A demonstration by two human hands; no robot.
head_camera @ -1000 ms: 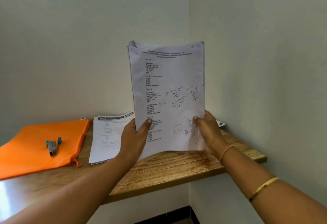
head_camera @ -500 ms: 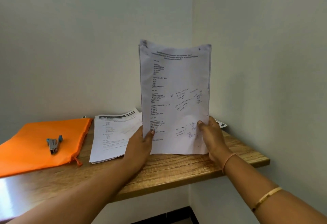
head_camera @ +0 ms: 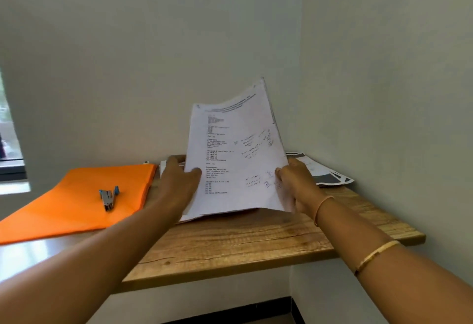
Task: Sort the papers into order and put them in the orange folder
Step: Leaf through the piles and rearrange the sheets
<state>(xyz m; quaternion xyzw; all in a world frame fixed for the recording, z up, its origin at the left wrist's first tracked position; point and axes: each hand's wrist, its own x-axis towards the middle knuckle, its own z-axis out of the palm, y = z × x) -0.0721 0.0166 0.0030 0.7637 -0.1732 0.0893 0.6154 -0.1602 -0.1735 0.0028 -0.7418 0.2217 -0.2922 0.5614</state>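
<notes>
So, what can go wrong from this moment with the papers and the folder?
1. The left hand and right hand pinch the sheaf of papers only near its lower edge, and its top bends; sheets may slip and lose their order.
2. The stapler lies on the orange folder; opening the folder may send it sliding off.
3. Some loose papers lie in the corner behind the right hand and could be forgotten.

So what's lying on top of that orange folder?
A small grey-and-blue stapler lies on the orange folder, near its middle; nothing else rests there. Whether anything is already inside cannot be seen, since the folder's cover hides its inside.
</notes>
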